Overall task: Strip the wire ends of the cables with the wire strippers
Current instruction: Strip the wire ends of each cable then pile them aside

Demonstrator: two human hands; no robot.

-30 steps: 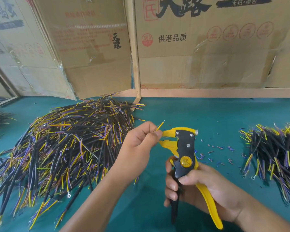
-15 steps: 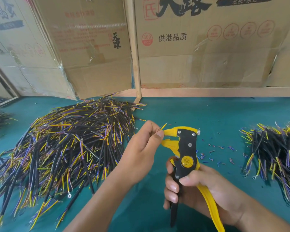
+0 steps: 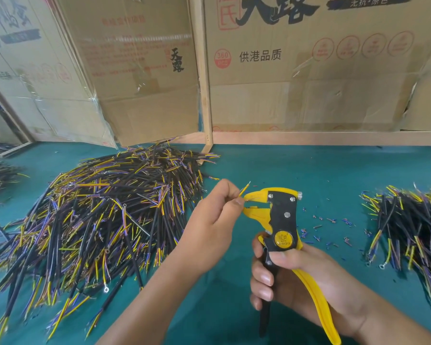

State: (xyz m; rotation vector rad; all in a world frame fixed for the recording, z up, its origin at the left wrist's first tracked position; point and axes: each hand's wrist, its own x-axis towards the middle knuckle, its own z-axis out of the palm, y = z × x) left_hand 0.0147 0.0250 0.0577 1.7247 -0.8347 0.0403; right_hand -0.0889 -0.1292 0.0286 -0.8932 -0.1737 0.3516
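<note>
My right hand (image 3: 294, 277) grips the handles of the yellow and black wire strippers (image 3: 281, 220), which stand upright with their yellow jaws pointing left. My left hand (image 3: 217, 220) pinches a cable between thumb and fingers right at the jaws. One thin yellow wire end (image 3: 244, 189) sticks up past my fingertips, just above the upper jaw. Another fine wire end reaches from my thumb into the gap between the jaws. The rest of the cable is hidden under my hand.
A big pile of black cables with yellow and purple wires (image 3: 97, 215) lies on the green table to the left. A smaller pile (image 3: 413, 227) lies at the right. Small bits of cut insulation (image 3: 329, 227) are scattered behind the strippers. Cardboard boxes (image 3: 309, 70) stand along the back.
My left hand has shifted slightly, bringing the cable's wire ends closer to the stripper jaws. My right hand keeps the same hold on the tool.
</note>
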